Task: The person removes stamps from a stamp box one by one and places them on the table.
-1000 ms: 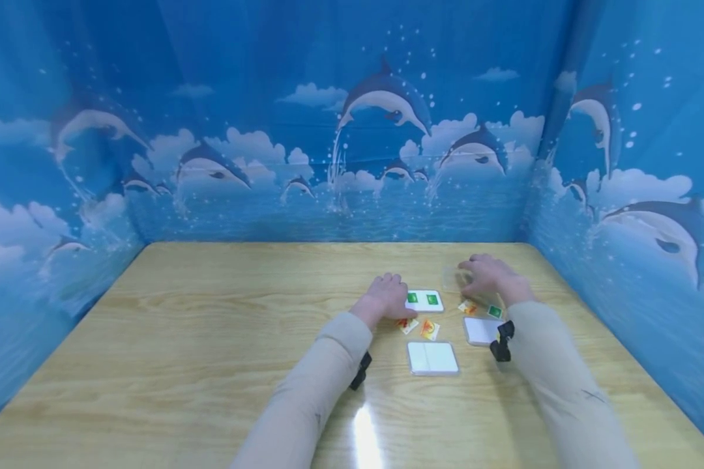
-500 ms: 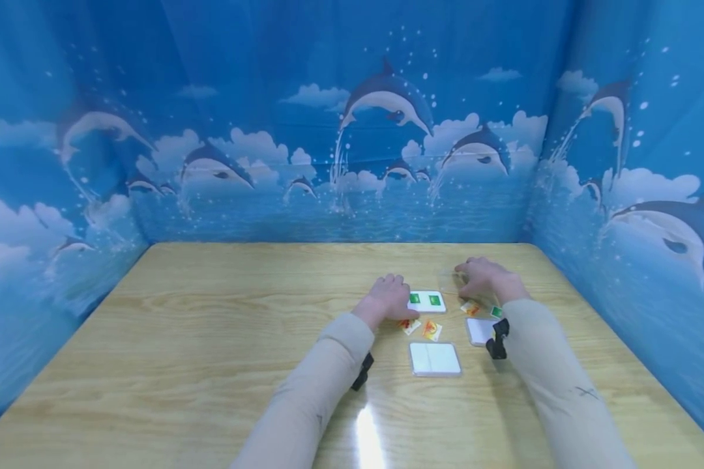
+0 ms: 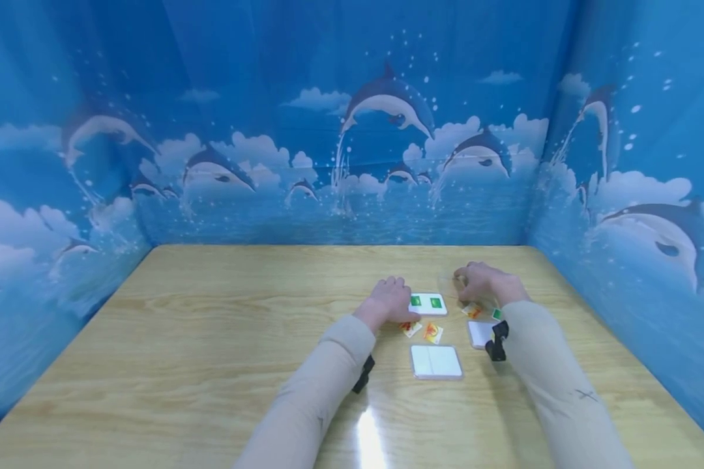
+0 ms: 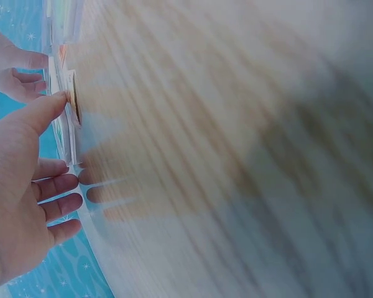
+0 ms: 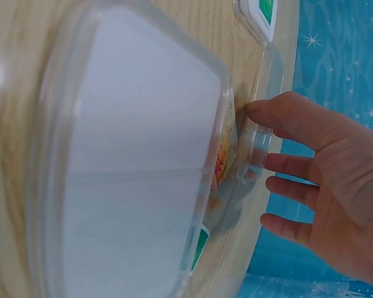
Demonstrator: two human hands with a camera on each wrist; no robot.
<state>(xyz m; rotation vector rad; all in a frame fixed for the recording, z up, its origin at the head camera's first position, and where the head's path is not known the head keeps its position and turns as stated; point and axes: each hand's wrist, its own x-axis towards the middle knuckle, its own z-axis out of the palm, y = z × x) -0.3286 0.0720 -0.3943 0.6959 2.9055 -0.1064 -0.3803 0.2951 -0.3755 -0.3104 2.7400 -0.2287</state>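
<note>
My left hand lies over the left end of a shallow white case that shows two green cards. Its thumb is at the near edge and its fingers at the end of the case, gripping it. To the right, my right hand pinches a clear plastic box between thumb and fingertips, low over the table. Small orange-and-yellow cards lie just in front of the case, and another orange card lies below the right hand. A green card is partly hidden by the right wrist.
Nearer me is a clear-rimmed white box with a line across its middle. A similar white box stands under the right wrist, partly covered by the black wrist camera. Dolphin-print curtains border the wooden table.
My right hand has drawn slightly nearer, its fingers more curled, with the clear box. The left hand stays in place on the white case. The whole view has shifted slightly.
</note>
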